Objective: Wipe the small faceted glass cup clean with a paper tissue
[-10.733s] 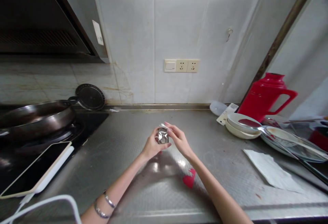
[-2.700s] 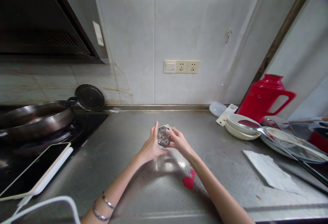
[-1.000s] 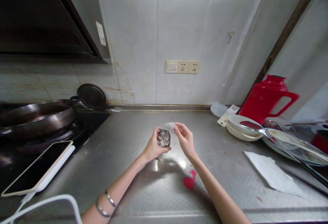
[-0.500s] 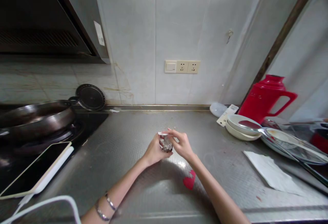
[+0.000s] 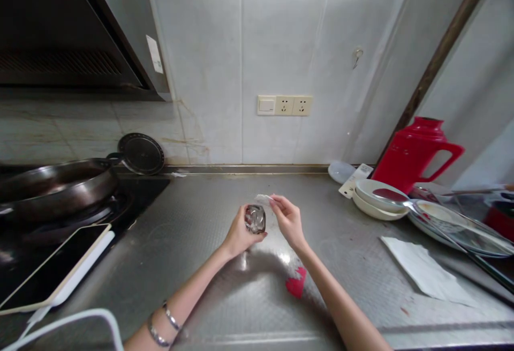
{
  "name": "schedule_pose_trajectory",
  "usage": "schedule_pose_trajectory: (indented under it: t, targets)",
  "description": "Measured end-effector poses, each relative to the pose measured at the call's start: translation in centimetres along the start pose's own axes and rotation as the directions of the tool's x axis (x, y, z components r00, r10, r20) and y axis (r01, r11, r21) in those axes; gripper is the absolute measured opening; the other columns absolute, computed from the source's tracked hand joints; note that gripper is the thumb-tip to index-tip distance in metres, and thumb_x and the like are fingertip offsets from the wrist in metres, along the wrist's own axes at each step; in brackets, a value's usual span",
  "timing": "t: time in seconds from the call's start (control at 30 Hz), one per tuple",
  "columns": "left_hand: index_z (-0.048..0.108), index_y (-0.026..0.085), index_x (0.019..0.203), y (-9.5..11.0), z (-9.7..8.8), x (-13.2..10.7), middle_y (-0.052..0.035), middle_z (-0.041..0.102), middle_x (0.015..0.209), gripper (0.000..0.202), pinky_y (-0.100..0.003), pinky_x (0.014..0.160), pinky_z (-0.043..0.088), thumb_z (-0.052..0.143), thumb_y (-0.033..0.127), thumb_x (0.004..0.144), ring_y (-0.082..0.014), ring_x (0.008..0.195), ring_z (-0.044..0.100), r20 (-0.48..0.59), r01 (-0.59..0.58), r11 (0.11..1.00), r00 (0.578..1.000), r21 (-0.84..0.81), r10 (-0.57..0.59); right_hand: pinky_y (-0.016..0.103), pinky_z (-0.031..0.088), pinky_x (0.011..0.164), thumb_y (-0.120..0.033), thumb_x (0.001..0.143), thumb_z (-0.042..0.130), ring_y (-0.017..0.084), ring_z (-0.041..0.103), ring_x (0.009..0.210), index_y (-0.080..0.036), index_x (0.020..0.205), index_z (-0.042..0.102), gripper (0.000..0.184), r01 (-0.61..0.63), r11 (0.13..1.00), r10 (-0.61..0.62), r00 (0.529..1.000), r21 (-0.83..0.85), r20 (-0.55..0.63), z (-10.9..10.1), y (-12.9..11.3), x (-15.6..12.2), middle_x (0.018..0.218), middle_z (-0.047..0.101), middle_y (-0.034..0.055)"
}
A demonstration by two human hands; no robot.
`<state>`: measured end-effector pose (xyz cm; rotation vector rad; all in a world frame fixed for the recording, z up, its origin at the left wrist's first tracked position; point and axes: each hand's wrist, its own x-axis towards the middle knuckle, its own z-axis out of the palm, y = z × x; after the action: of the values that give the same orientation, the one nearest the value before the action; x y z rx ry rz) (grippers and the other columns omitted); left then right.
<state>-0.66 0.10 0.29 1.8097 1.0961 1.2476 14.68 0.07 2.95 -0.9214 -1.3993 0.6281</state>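
My left hand (image 5: 237, 233) is wrapped round a small clear glass (image 5: 256, 219), held a little above the steel counter with its round face turned toward me. Reflections make it hard to tell whether anything is inside. To its upper right, my right hand (image 5: 289, 221) pinches a thin whitish piece (image 5: 263, 199), perhaps tissue, between thumb and fingertips. This piece sits just above the glass's upper edge. A red torn-edged patch (image 5: 296, 283) lies on the counter below my right wrist.
On the right are a folded white tissue (image 5: 428, 271), stacked bowls (image 5: 375, 212), a plate with utensils (image 5: 482, 252) and a red thermos jug (image 5: 413, 155). At left, a pan (image 5: 60, 185) stands on the stove, near a phone (image 5: 52, 268) with a white cable (image 5: 92, 312).
My right hand has drawn away from the glass, up and to the right, with the whitish piece in its fingers. The glass shows more fully and has shifted slightly left.
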Motion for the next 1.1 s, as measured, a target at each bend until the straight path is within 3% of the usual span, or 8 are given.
schedule_pose_trajectory:
  t: [0.2,0.4,0.57,0.77,0.87,1.0,1.1]
  targets:
    - [0.042,0.019,0.12,0.2,0.2,-0.2,-0.0078,0.06,0.107,0.074,-0.034,0.079,0.047,0.079,0.024,0.057,-0.0203,0.089,0.059,0.043,-0.036,0.999,0.998,-0.032,0.037,0.034,0.051,0.083,-0.036,0.087,0.052,0.023,0.067,0.093,-0.024,0.096,0.071,0.024,0.066,0.997,-0.059,0.986,-0.037,0.157,0.5,0.1,-0.4,0.097,0.073,0.0042]
    - [0.044,0.019,0.115,0.2,0.3,0.0,-0.0058,0.062,0.101,0.068,-0.032,0.076,0.049,0.079,0.024,0.057,-0.0191,0.086,0.061,0.034,0.004,0.996,0.999,-0.086,-0.001,0.047,0.034,0.108,-0.028,0.09,0.047,0.023,0.063,0.106,-0.029,0.105,0.068,0.026,0.205,0.978,-0.195,0.961,-0.032,0.197,0.6,-0.7,-1.0,0.105,0.071,0.0001]
    - [0.045,0.018,0.104,0.0,0.2,0.2,-0.0042,0.062,0.095,0.057,-0.028,0.068,0.049,0.077,0.025,0.058,-0.0166,0.079,0.061,-0.004,0.023,0.986,1.0,-0.164,-0.024,0.05,0.033,0.109,-0.021,0.09,0.044,0.021,0.063,0.107,-0.027,0.107,0.067,0.028,0.335,0.942,-0.32,0.914,-0.023,0.25,0.9,-0.7,-1.4,0.107,0.07,0.0011]
    - [0.044,0.018,0.104,0.0,0.0,0.4,-0.0037,0.062,0.092,0.054,-0.024,0.053,0.048,0.074,0.024,0.06,-0.0156,0.071,0.061,-0.01,0.126,0.973,0.991,-0.194,-0.131,0.046,0.036,0.107,-0.021,0.09,0.045,0.021,0.065,0.103,-0.029,0.103,0.069,0.028,0.336,0.942,-0.314,0.89,-0.012,0.33,0.7,-1.4,-1.7,0.103,0.072,0.0006]
    - [0.042,0.018,0.108,-0.2,0.0,0.5,-0.0036,0.062,0.091,0.058,-0.022,0.049,0.046,0.075,0.027,0.06,-0.0154,0.069,0.06,0.015,0.158,0.967,0.987,-0.201,-0.158,0.046,0.038,0.105,-0.024,0.09,0.046,0.024,0.064,0.105,-0.028,0.099,0.07,0.026,0.256,0.966,-0.24,0.944,-0.042,0.227,0.6,-1.4,-1.6,0.095,0.073,0.0017]
    - [0.043,0.017,0.112,-0.4,0.0,0.3,-0.0043,0.063,0.093,0.065,-0.028,0.062,0.05,0.079,0.026,0.058,-0.0162,0.075,0.061,0.002,0.098,0.986,0.995,-0.133,-0.099,0.045,0.041,0.101,-0.03,0.089,0.049,0.026,0.062,0.109,-0.025,0.097,0.07,0.023,0.128,0.988,-0.128,0.992,-0.09,0.008,0.7,-0.7,-1.1,0.099,0.073,0.0035]
    - [0.044,0.017,0.114,-0.2,0.2,0.0,-0.0069,0.062,0.102,0.068,-0.032,0.074,0.05,0.08,0.023,0.056,-0.0191,0.086,0.062,0.03,0.031,0.996,0.999,-0.09,-0.028,0.043,0.046,0.096,-0.031,0.089,0.049,0.026,0.065,0.102,-0.025,0.098,0.07,0.023,0.085,0.991,-0.08,0.995,-0.107,0.052,0.8,-0.3,-0.8,0.098,0.073,0.0036]
